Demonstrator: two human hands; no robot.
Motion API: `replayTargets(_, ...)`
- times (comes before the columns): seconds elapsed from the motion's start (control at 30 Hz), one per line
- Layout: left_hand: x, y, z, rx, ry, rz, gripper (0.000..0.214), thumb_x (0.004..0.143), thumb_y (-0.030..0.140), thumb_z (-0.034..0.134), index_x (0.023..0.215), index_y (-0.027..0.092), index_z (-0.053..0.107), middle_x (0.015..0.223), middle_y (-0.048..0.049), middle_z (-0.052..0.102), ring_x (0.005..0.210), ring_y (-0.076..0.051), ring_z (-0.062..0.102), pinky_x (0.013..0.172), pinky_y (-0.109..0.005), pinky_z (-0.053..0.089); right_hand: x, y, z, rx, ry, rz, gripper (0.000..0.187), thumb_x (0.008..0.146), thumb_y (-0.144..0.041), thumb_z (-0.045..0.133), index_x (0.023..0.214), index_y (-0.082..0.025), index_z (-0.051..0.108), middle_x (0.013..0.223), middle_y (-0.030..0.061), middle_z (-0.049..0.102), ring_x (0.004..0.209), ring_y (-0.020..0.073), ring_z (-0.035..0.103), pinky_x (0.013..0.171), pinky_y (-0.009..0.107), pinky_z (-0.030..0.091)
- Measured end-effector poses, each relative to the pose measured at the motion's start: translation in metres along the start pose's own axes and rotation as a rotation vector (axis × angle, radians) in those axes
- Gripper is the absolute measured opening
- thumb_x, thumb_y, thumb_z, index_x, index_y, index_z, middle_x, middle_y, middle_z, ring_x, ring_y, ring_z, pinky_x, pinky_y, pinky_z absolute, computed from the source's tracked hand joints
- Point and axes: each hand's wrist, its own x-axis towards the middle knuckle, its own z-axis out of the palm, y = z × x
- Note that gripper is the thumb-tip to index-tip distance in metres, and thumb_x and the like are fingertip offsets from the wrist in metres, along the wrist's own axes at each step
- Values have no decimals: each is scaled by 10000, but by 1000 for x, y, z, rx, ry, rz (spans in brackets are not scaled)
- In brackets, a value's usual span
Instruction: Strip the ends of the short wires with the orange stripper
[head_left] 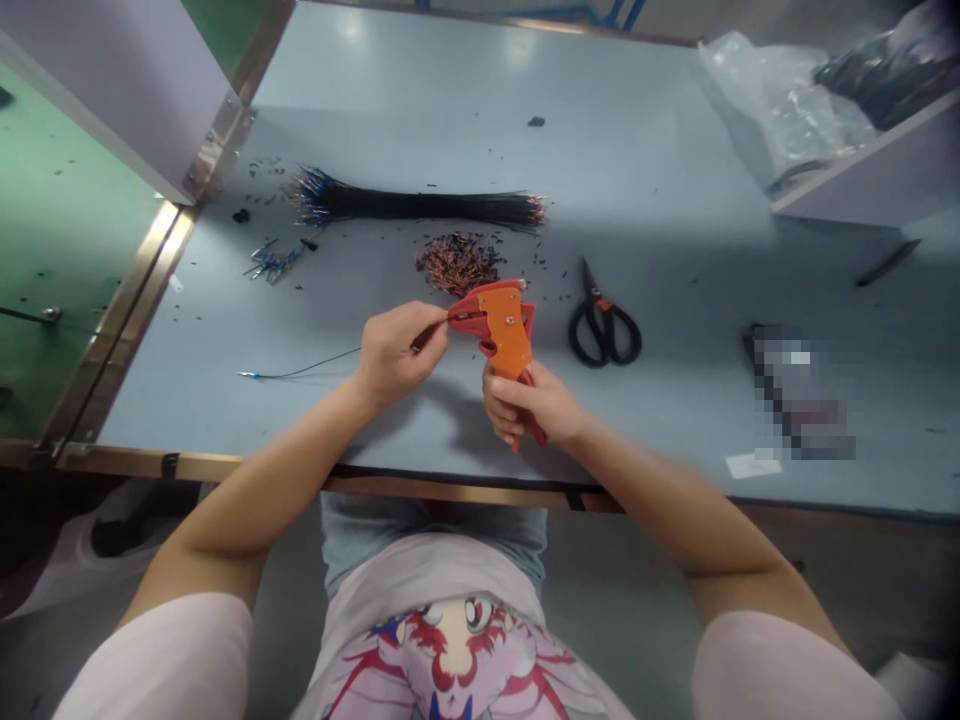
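My right hand (529, 400) is wrapped round the handles of an orange and red wire stripper (504, 330), whose jaws point left. In a closed pinch, my left hand (401, 350) holds a thin black wire (315, 366) with its end at the stripper's jaws. The wire trails out to the left and ends in a blue-sleeved metal terminal (249, 375) near the table surface. Just beyond the stripper lies a heap of copper and black wire scraps (459, 262). Behind it stretches a bundle of black wires (420, 205), with blue terminals at the left and bare copper at the right.
Black-handled scissors (604, 325) lie right of the stripper. Several loose blue terminals (274, 262) are at the left. Further right are a pixelated dark object (799, 390), a white paper slip (754, 466) and a black pen (889, 262). Plastic bags (787, 95) sit beside a panel (877, 170).
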Motion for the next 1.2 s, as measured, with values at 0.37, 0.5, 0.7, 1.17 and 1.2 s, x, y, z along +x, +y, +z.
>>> replayTargets(0.37, 5, -18, -1, -36, 57, -149, 90, 848, 212, 542, 830, 195, 629, 752, -1, 645, 655, -98, 546, 622, -229, 423, 3, -24, -27, 293, 105, 63, 234, 810, -387, 566, 909, -178, 533, 755, 19, 560, 664, 160, 568, 705, 398, 564)
replayTargets(0.5, 4, -14, -2, -35, -53, -174, 99, 849, 219, 527, 835, 185, 619, 721, 6, 639, 599, -87, 521, 600, -224, 408, 5, -19, -26, 293, 110, 71, 217, 806, -351, 567, 912, -162, 558, 817, 57, 625, 706, 184, 611, 741, 421, 563)
replayTargets(0.7, 3, -3, -4, -172, -642, -253, 100, 812, 202, 523, 772, 186, 613, 635, 34, 617, 536, -89, 515, 540, -213, 374, 8, -17, -30, 207, 232, 129, 204, 786, -317, 576, 891, -142, 587, 880, 106, 684, 689, 208, 655, 658, 402, 573)
replayTargets(1.17, 1, -25, 9, 2, -147, -217, 68, 809, 170, 576, 804, 194, 639, 821, -24, 626, 680, -121, 542, 637, -254, 425, 8, -19, -39, 135, 83, -33, 303, 759, -313, 619, 1007, -142, 579, 1012, 119, 694, 742, 209, 684, 703, 402, 572)
replayTargets(1.2, 2, -22, 8, -11, -135, -197, 70, 812, 164, 579, 800, 199, 638, 775, -14, 619, 671, -120, 534, 630, -253, 420, 9, -18, -39, 145, 83, -14, 304, 760, -305, 617, 1011, -138, 581, 1021, 119, 692, 738, 204, 684, 713, 405, 573)
